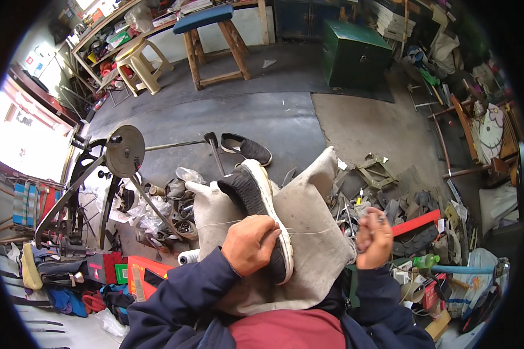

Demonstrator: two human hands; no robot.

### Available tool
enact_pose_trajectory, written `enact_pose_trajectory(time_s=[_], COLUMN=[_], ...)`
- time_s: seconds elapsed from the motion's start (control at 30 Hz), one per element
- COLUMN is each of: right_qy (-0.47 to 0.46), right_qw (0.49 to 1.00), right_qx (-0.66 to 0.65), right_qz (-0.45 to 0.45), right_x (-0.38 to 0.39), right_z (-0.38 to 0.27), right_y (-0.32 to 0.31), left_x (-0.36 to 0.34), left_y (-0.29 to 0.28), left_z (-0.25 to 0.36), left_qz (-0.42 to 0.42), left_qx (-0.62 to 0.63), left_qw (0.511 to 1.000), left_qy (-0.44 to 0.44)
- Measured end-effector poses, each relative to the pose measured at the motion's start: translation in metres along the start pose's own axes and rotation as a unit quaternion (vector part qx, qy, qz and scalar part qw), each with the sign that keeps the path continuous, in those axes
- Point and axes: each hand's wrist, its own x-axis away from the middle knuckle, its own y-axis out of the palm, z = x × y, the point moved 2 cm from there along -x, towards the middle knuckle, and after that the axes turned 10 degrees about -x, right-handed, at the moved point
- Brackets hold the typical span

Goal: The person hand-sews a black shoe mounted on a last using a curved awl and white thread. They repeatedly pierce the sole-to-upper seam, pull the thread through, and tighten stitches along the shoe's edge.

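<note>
While steadying the black slip-on shoe (247, 187) on the grey lap cloth (308, 203) with a closed left hand (251, 245), stretching thread (308, 233) toward a curled right hand (374, 239), cannot tell its contents. Apparently midway through stitching, cannot judge the amount left. Beyond, see 1 dark shoe (248, 149), unattended.

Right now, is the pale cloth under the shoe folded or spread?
Spread, though creased: the pale cloth shows broadly on both sides of the dark shoe.
</note>
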Motion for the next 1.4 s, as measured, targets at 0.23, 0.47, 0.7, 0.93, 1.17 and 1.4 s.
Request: enact_pose_trajectory(time_s=[0.23, 0.47, 0.7, 0.93, 1.17, 1.4], right_qy=[-0.106, 0.043, 0.119, -0.042, -0.149, -0.158], right_qw=[0.837, 0.930, 0.943, 0.765, 0.800, 0.790], right_qx=[0.405, 0.202, 0.140, 0.553, 0.492, 0.490], right_qz=[-0.351, -0.303, -0.277, -0.329, -0.309, -0.333], right_x=[0.030, 0.031, 0.023, 0.039, 0.046, 0.044], right_z=[0.029, 0.012, 0.025, 0.034, 0.047, 0.056], right_y=[0.069, 0.050, 0.075, 0.078, 0.076, 0.071], left_x=[0.000, 0.005, -0.006, -0.007, -0.023, 0.014], left_y=[-0.007, -0.025, -0.043, -0.043, -0.097, -0.105], left_z=[0.003, -0.028, -0.056, -0.080, -0.142, -0.174], left_qz=[-0.017, 0.011, 0.090, 0.082, 0.266, 0.211], left_qx=[0.003, 0.374, 0.576, 0.577, 0.556, 0.507], left_qw=[1.000, 0.899, 0.777, 0.778, 0.737, 0.801], left_qy=[-0.022, -0.228, -0.238, -0.236, -0.278, -0.240])
